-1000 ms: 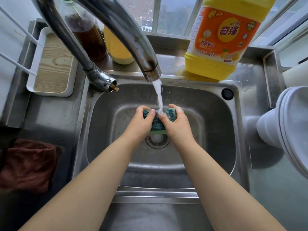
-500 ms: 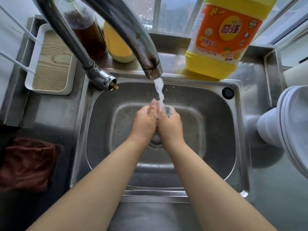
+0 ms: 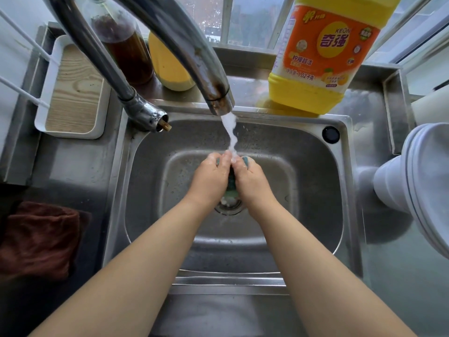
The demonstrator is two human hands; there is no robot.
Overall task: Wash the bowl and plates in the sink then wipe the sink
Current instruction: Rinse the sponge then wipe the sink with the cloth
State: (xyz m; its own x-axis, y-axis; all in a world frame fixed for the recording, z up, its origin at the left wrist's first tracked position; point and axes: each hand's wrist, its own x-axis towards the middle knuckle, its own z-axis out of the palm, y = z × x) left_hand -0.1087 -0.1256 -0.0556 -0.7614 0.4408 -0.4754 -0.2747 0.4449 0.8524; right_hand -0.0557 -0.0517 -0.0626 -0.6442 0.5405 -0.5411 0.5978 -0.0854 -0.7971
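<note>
Over the drain of the steel sink [image 3: 303, 190], my left hand [image 3: 210, 177] and my right hand [image 3: 250, 181] press together around a green sponge [image 3: 232, 182], squeezing it. Only slivers of the sponge show between and beside the fingers. Water runs from the faucet [image 3: 194, 62] onto my fingertips. White plates and a bowl [image 3: 418, 181] stand on edge on the counter at the right.
A yellow detergent jug [image 3: 320, 59] stands behind the sink, with a dark bottle [image 3: 121, 49] and a yellow bottle [image 3: 170, 69] to its left. A white tray with a wooden base [image 3: 73, 93] sits at left; a brown cloth [image 3: 38, 239] lies below it.
A second ago both hands held the sponge spread flat under the stream. They have since closed together and squeezed it, so most of the sponge is now hidden.
</note>
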